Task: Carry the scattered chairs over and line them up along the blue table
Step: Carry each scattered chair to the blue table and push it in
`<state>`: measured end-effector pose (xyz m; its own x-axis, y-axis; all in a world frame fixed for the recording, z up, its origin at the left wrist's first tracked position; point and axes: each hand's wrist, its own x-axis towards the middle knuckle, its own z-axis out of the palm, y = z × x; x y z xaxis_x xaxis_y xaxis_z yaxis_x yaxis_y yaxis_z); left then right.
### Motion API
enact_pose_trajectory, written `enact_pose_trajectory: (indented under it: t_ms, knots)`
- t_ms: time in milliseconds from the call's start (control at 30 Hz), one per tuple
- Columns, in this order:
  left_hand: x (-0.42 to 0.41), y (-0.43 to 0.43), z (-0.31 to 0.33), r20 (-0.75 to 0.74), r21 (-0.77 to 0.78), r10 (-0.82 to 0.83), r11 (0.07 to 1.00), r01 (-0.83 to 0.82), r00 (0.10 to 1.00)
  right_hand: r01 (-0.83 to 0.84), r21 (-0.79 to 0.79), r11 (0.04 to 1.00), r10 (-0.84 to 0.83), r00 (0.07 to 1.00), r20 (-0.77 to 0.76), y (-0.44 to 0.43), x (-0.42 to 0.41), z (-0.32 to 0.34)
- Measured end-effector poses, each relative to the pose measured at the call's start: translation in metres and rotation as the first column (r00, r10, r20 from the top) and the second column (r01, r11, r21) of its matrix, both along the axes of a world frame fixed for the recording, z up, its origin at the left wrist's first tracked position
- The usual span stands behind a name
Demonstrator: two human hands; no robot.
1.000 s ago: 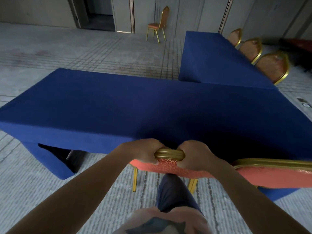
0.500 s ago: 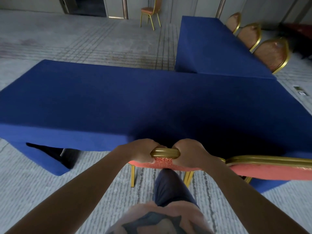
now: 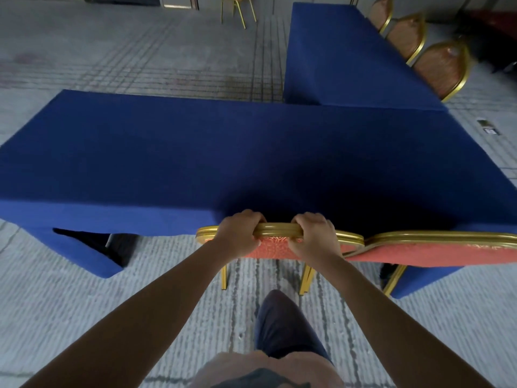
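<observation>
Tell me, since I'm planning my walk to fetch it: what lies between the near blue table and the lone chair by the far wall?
Only bare grey carpet lies between the near blue table and the lone chair, as the head view shows.

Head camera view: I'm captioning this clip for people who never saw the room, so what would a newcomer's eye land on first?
First, the big blue table filling the middle of the view, joined at its far right by a second blue table. Next, both hands, left hand and right hand, gripping the gold top rail of a red chair at the table's near edge, beside another red chair on the right.
</observation>
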<state>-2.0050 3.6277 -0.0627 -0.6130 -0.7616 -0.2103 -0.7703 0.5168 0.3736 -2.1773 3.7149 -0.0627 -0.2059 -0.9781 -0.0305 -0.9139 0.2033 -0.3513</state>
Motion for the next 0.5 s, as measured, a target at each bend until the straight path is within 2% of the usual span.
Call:
enact_pose_trajectory:
  t_ms: [67, 167, 367, 500]
  knots:
    - [0.002, 0.009, 0.001, 0.011, -0.069, 0.009, 0.998, -0.008, 1.0, 0.028, -0.022, 0.999, -0.028, 1.0, -0.003, 0.012, 0.005, -0.004]
    - [0.01, 0.024, 0.001, 0.056, -0.094, -0.004, 0.996, 0.009, 0.998, 0.06, 0.001, 0.998, -0.06, 0.998, 0.006, 0.028, 0.012, -0.001]
    - [0.032, 0.053, 0.016, 0.048, -0.01, -0.006, 1.0, 0.006, 0.999, 0.059, 0.162, 0.985, -0.072, 0.995, 0.074, 0.051, 0.023, 0.017]
    - [0.042, 0.064, 0.029, 0.117, 0.028, -0.035, 0.999, 0.032, 0.993, 0.039, 0.232, 0.972, -0.063, 0.993, 0.097, 0.067, 0.029, 0.029]
